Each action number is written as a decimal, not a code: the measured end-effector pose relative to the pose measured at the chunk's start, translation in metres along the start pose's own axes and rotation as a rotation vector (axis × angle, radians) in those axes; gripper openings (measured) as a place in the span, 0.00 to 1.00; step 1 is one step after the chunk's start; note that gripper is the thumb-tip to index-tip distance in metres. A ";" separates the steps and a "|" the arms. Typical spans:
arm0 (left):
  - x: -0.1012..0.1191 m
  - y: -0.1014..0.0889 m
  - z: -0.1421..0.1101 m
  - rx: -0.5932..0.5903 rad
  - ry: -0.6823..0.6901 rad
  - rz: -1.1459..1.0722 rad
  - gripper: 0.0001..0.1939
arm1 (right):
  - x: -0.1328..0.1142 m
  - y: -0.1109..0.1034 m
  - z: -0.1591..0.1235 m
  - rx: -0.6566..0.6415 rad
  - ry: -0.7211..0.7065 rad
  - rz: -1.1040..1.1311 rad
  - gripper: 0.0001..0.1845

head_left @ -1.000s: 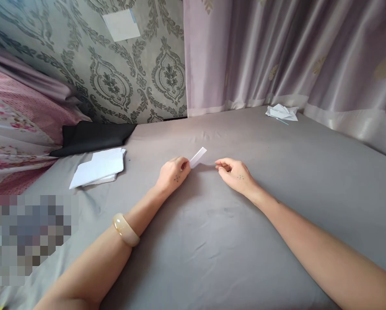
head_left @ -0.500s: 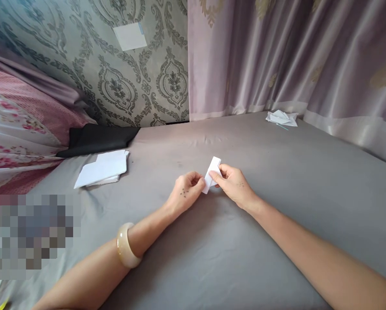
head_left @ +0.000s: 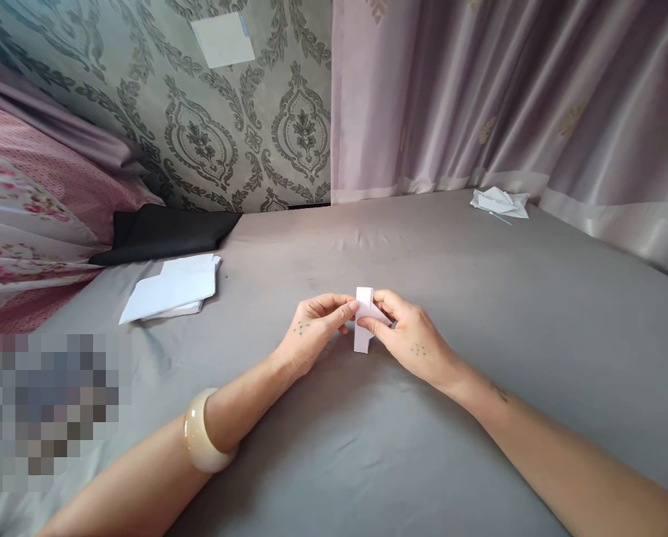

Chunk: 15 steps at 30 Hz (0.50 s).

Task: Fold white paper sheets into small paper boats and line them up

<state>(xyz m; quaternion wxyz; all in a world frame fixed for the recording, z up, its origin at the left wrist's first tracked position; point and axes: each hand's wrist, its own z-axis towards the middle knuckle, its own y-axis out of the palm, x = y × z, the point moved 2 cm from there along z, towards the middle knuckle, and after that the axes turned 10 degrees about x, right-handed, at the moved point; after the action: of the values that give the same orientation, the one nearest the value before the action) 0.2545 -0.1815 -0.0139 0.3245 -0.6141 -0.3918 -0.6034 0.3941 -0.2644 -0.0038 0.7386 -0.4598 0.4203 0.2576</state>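
A small folded strip of white paper (head_left: 363,322) stands upright between both hands over the grey sheet (head_left: 367,447). My left hand (head_left: 312,332) pinches its left edge with thumb and fingertips. My right hand (head_left: 409,335) pinches it from the right, fingers closed on the paper. A pale bangle (head_left: 200,432) circles my left wrist.
A stack of white paper sheets (head_left: 171,287) lies to the left on the sheet, beside a black cloth (head_left: 166,231). Crumpled white paper (head_left: 499,201) sits at the far right by the pink curtain (head_left: 479,89). Floral bedding (head_left: 21,224) is piled at the left.
The paper strip was held by my left hand alone with the right hand apart. Both hands came together, drew nearer to me, and the strip turned upright between them.
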 end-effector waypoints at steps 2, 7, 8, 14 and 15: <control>0.002 0.001 0.000 0.004 0.007 -0.051 0.10 | -0.002 0.000 -0.001 0.038 -0.043 -0.015 0.12; 0.008 0.004 -0.003 0.054 0.017 -0.180 0.10 | -0.005 -0.003 -0.004 0.341 -0.284 -0.052 0.11; 0.008 0.004 -0.004 0.061 0.014 -0.195 0.10 | -0.006 -0.003 -0.005 0.376 -0.334 -0.077 0.09; 0.007 0.008 -0.007 0.050 0.034 -0.255 0.09 | -0.014 -0.002 -0.010 0.373 -0.565 -0.184 0.08; 0.007 0.009 -0.008 0.049 0.042 -0.264 0.09 | -0.015 -0.002 -0.011 0.387 -0.598 -0.204 0.10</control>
<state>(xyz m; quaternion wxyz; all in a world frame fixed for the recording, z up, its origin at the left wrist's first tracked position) 0.2579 -0.1920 -0.0055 0.2652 -0.5363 -0.4769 -0.6439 0.3839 -0.2750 0.0074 0.9240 -0.2556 0.1789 0.2213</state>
